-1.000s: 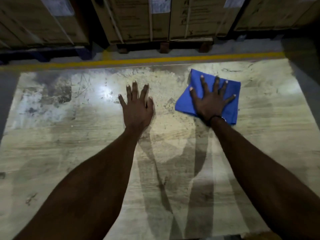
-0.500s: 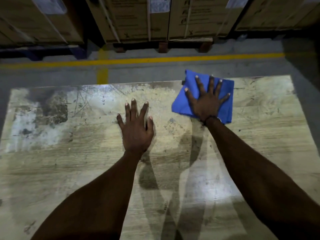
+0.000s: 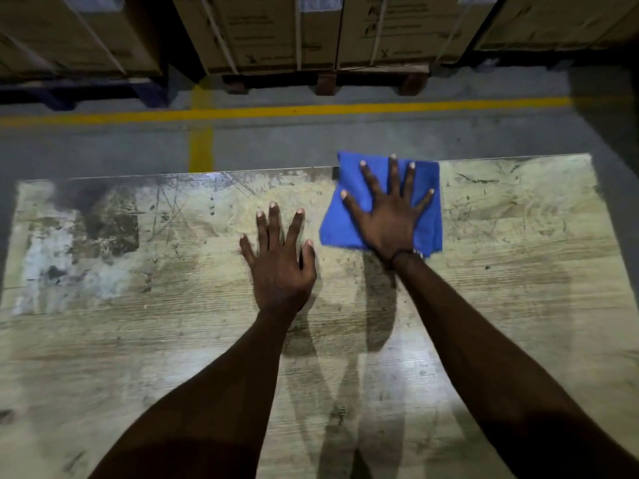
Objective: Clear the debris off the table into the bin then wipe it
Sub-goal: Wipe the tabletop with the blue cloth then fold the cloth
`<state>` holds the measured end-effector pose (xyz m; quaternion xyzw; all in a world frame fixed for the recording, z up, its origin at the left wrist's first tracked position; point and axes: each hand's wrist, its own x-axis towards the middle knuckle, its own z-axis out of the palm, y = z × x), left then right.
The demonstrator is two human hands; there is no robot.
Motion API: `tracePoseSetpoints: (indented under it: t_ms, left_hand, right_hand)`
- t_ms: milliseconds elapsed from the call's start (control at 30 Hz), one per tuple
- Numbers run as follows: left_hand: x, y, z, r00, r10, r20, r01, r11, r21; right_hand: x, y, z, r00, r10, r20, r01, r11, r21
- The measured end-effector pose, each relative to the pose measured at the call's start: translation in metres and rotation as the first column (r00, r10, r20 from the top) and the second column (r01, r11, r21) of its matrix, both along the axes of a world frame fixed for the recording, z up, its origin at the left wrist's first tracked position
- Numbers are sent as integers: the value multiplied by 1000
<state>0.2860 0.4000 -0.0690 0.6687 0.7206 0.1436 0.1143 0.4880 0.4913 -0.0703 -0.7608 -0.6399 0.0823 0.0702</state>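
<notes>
A folded blue cloth (image 3: 428, 188) lies at the far edge of the worn, scratched wooden table (image 3: 138, 340), its top corner just past the edge. My right hand (image 3: 390, 216) presses flat on the cloth with fingers spread wide. My left hand (image 3: 278, 261) rests flat on the bare tabletop to the left of the cloth, fingers straight, holding nothing. No debris or bin shows in the head view.
Beyond the table's far edge is grey floor with a yellow line (image 3: 276, 112). Stacked cardboard boxes (image 3: 311, 29) on wooden pallets stand behind the line. Dark stains mark the table's left part (image 3: 103, 229).
My right hand has pushed the blue cloth forward to the table's far edge. My left hand has stayed flat on the table. The view has tilted up, showing more floor.
</notes>
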Motion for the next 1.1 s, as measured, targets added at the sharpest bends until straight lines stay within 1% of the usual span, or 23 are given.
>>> tracePoseSetpoints:
  t_ms: [67, 133, 233, 300, 367, 400, 467, 600, 667, 700, 767, 900, 967, 1033, 1100]
  left_hand:
    - [0, 0, 1, 1000, 4, 3, -4, 1000, 2]
    - [-1, 0, 0, 1000, 5, 2, -5, 1000, 5]
    - [-2, 0, -1, 1000, -4, -4, 4, 1000, -3]
    - [-2, 0, -2, 1000, 1, -21, -1, 1000, -1]
    - [-1, 1, -3, 999, 5, -38, -5, 1000, -1]
    - [-1, 1, -3, 999, 4, -43, -4, 1000, -3]
    - [-1, 2, -3, 999, 4, -35, -4, 1000, -11]
    - [-1, 0, 1, 1000, 7, -13, -7, 1000, -15]
    - [0, 1, 0, 1000, 8, -5, -8, 1000, -21]
    - [0, 1, 0, 1000, 10, -2, -10, 1000, -21]
    - [0, 1, -1, 1000, 10, 1, -10, 1000, -13]
    - [-2, 2, -4, 999, -7, -43, 6, 1000, -13]
    - [-2, 1, -4, 999, -9, -43, 9, 1000, -19]
    - [-1, 1, -3, 999, -1, -44, 0, 1000, -11]
    - [-1, 2, -3, 999, 12, -39, -12, 1000, -5]
  right_hand:
    - [3, 31, -1, 997, -70, -42, 70, 997, -14]
    - [-6, 32, -3, 995, -93, -36, 92, 996, -10]
    - [-30, -27, -1, 998, 21, 51, -22, 1000, 18]
    - [-36, -79, 1, 994, 100, 52, -101, 995, 14]
    - [-29, -108, 3, 993, 114, 38, -114, 993, 0]
    - [-23, -108, 3, 994, 105, 35, -105, 994, 1]
    - [-10, -85, 1, 998, 58, 33, -58, 998, -4]
    - [11, 4, -3, 995, -97, 9, 96, 995, 21]
    - [12, 24, -5, 988, -152, -8, 152, 988, 25]
    - [7, 20, -5, 987, -161, -7, 161, 987, 21]
    - [-11, -15, -2, 993, -117, 19, 117, 993, 26]
    - [-41, -126, 8, 992, 124, 24, -124, 992, -1]
    - [-34, -145, 5, 985, 169, 39, -169, 986, -10]
    - [-17, -117, 2, 989, 140, 39, -141, 990, 5]
    - [4, -62, 1, 999, 37, 17, -37, 999, 6]
